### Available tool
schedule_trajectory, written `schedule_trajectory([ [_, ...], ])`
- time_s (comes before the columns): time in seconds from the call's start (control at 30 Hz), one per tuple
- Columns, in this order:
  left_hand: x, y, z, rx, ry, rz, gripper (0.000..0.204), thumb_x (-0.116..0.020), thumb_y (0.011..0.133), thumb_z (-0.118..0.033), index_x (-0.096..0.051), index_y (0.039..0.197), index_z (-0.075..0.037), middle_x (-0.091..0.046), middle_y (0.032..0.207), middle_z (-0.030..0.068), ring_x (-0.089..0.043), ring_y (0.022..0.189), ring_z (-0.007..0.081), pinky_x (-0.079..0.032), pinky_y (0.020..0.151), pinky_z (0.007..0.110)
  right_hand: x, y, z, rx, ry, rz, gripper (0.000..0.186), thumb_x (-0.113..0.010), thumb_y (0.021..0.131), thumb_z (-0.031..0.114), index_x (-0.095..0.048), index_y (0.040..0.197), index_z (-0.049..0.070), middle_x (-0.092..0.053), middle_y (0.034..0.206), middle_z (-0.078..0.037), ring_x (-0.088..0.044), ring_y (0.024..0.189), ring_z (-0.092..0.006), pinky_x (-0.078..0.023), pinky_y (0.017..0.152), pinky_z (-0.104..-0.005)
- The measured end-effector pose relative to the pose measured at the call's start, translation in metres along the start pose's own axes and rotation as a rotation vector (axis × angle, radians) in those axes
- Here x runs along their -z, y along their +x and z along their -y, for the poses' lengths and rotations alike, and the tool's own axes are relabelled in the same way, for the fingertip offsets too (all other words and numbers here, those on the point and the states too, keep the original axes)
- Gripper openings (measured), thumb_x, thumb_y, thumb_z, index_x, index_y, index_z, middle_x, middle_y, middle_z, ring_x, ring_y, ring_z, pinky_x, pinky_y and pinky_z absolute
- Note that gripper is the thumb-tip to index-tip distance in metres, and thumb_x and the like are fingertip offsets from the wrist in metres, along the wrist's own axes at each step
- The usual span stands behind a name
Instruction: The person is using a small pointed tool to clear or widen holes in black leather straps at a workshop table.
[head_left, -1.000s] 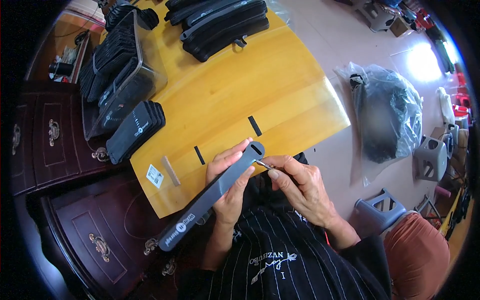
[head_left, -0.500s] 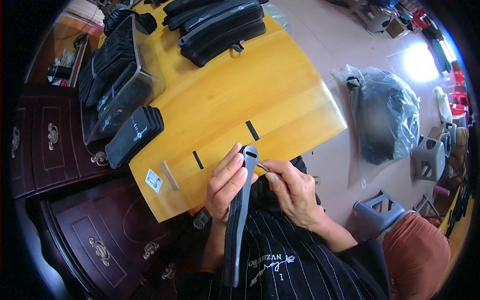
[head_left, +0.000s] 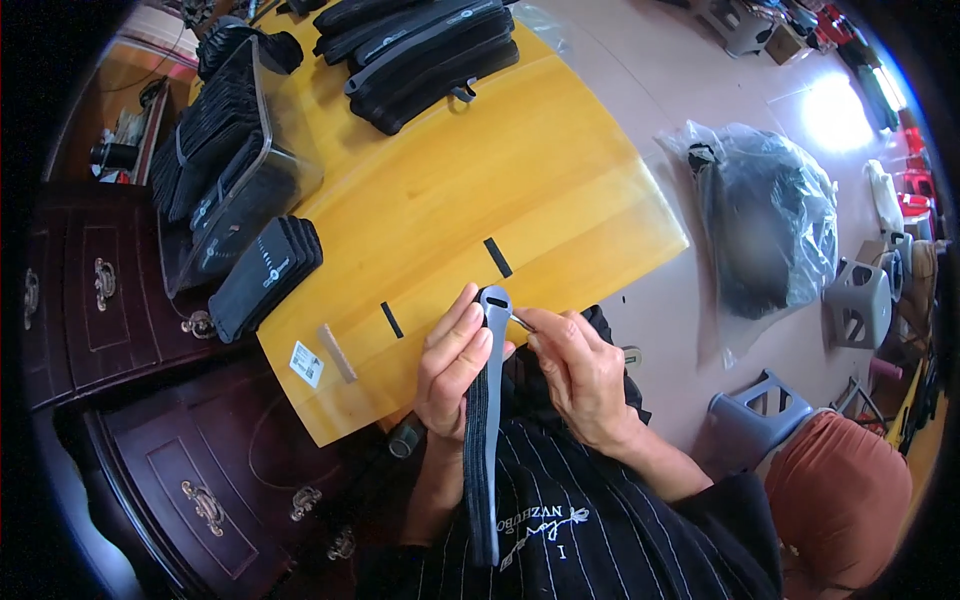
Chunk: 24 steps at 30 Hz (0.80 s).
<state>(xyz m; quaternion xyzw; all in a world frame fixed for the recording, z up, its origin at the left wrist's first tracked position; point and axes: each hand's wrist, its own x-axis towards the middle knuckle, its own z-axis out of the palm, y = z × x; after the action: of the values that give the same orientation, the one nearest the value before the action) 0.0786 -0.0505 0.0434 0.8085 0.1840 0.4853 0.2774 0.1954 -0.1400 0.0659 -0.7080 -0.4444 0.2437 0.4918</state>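
Observation:
Between the thumb and fingers of my left hand (head_left: 450, 365) is a long black-and-grey strap (head_left: 491, 420). Its rounded grey end, with a dark slot, points up and away from me, and the rest hangs down in front of my striped top. My right hand (head_left: 582, 375) pinches a thin metal tool (head_left: 520, 322), whose tip meets the strap's edge just below the slotted end. What the tip does there is too small to make out. On the yellow table (head_left: 480, 190) beyond my hands lie two short black strips (head_left: 498, 257).
Bundled black straps (head_left: 430, 65) lie at the table's far side. A clear bin (head_left: 268, 110) of black pieces and a stack of black pieces (head_left: 265, 275) are at left, beside dark drawers (head_left: 200, 440). A plastic-wrapped bundle (head_left: 770, 220) and grey stools (head_left: 757, 410) stand on the floor right.
The strap's hanging part has swung slightly to the right, and more of its black side shows. Both hands keep their grip; the whole view has shifted slightly.

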Motion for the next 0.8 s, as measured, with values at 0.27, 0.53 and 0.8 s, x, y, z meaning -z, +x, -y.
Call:
schedule_trajectory([
  [0.27, 0.000, -0.001, -0.003, 0.018, -0.033, -0.013, 0.041, -0.072, 0.073, 0.010, -0.052, 0.107, -0.001, -0.056, 0.111, 0.0187, -0.057, 0.110, 0.0416, -0.052, 0.093, 0.047, 0.012, 0.005, 0.001, -0.423, 0.595, 0.178, 0.021, -0.060, 0.092, 0.013, -0.061, 0.108, 0.001, -0.062, 0.079, -0.006, -0.061, 0.072, -0.0121, -0.049, 0.062, -0.0274],
  [0.53, 0.001, -0.013, -0.007, 0.438, -0.506, -0.121, 0.033, -0.070, 0.081, 0.001, -0.053, 0.109, 0.001, -0.057, 0.114, 0.0191, -0.056, 0.114, 0.0347, -0.048, 0.096, 0.043, 0.012, 0.011, -0.005, 0.085, 0.145, -0.020, 0.023, -0.065, 0.084, 0.006, -0.062, 0.107, 0.004, -0.065, 0.087, -0.013, -0.066, 0.071, -0.0249, -0.052, 0.060, -0.0314],
  [0.8, 0.011, 0.000, 0.000, 0.777, -0.941, -0.010, 0.036, -0.068, 0.086, -0.016, -0.050, 0.113, 0.000, -0.055, 0.119, 0.0172, -0.056, 0.114, 0.0329, -0.051, 0.093, 0.042, 0.033, 0.018, 0.011, 0.166, 0.078, 0.156, 0.025, -0.065, 0.085, 0.003, -0.065, 0.110, 0.003, -0.062, 0.077, -0.011, -0.058, 0.061, -0.0184, -0.045, 0.056, -0.0283],
])
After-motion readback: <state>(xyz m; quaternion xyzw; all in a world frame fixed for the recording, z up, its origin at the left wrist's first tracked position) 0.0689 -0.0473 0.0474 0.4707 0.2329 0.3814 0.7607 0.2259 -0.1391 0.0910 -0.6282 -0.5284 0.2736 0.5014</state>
